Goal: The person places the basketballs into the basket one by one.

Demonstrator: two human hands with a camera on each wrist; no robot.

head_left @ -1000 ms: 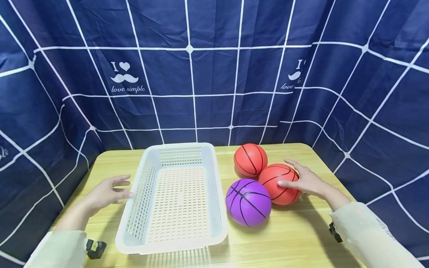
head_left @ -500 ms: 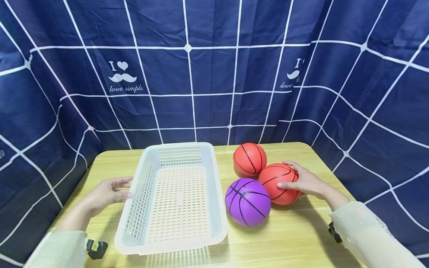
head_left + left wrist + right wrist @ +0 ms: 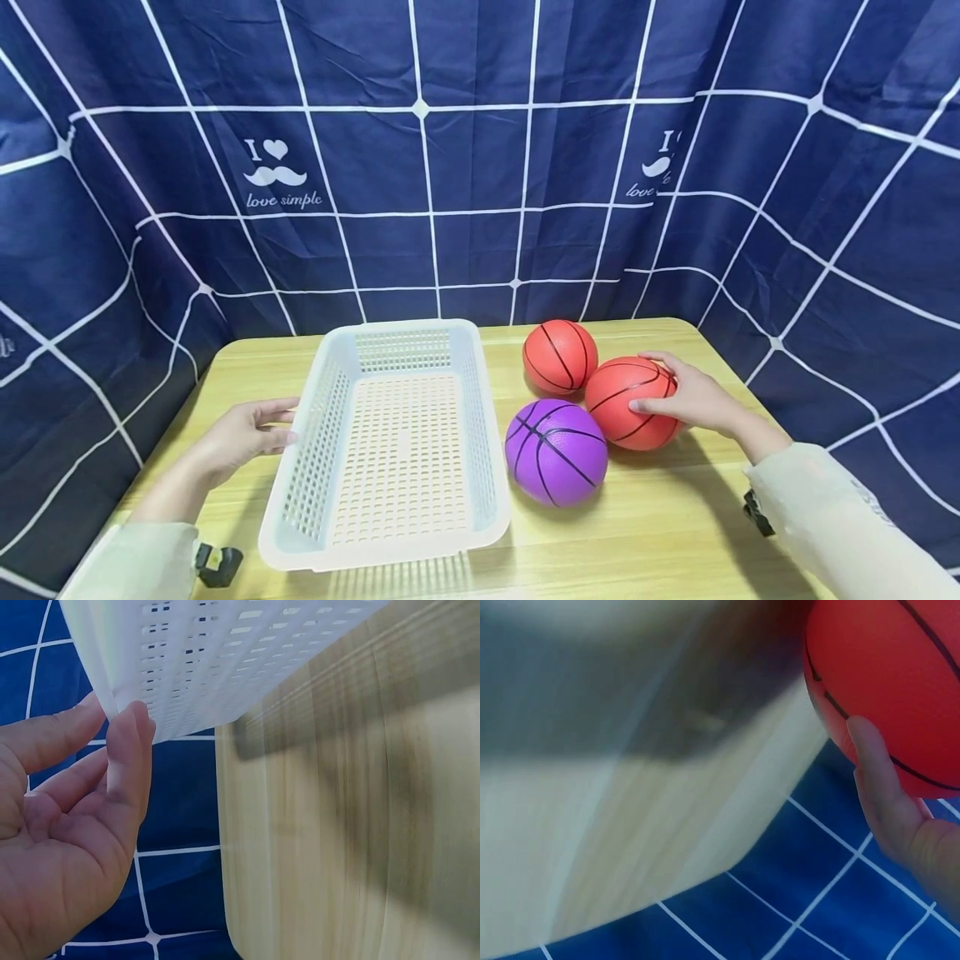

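While L hand (image 3: 234, 440) pinches bskt (image 3: 397, 550), R hand (image 3: 696, 402) spans red ball (image 3: 624, 402).

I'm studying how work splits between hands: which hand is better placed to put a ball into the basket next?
Probably the right hand: it holds the rightmost red ball. The left hand pinches the white basket on the side away from that ball, so steadying seems to suit it better.
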